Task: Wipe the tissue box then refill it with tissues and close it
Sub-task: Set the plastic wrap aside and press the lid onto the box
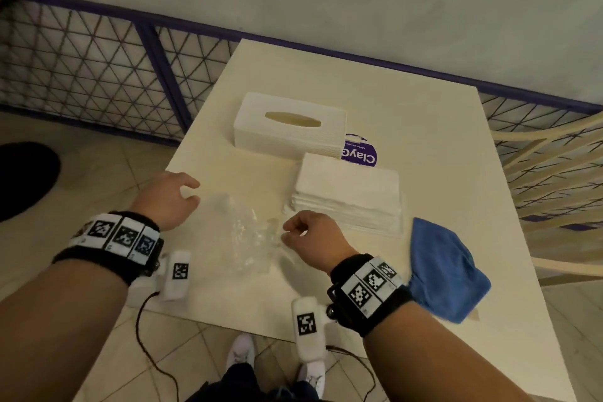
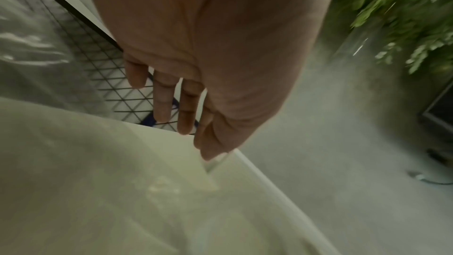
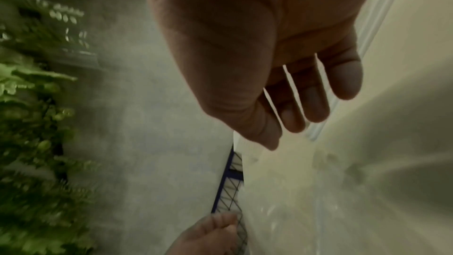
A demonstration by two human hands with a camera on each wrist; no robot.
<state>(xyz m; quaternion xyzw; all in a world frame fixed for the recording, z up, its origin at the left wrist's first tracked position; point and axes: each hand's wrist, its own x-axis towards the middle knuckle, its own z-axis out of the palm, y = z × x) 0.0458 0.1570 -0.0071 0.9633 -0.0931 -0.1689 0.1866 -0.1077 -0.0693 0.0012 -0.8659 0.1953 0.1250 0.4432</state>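
Cream counter (image 1: 424,114) set against purple-framed mesh fence (image 1: 98,68). Clear crumpled plastic wrapper (image 1: 251,238) at near edge. Purple round sticker (image 1: 362,153) on top. Cream lattice chair (image 1: 554,173) alongside; tiled floor (image 1: 98,173) below.

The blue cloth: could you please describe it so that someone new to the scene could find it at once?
Start at the cream table and go to its near right edge. There, just right of the stack of white tissues and partly behind the right wrist, lies the blue cloth, crumpled. It is the only soft blue thing there; everything beside it is white or clear.
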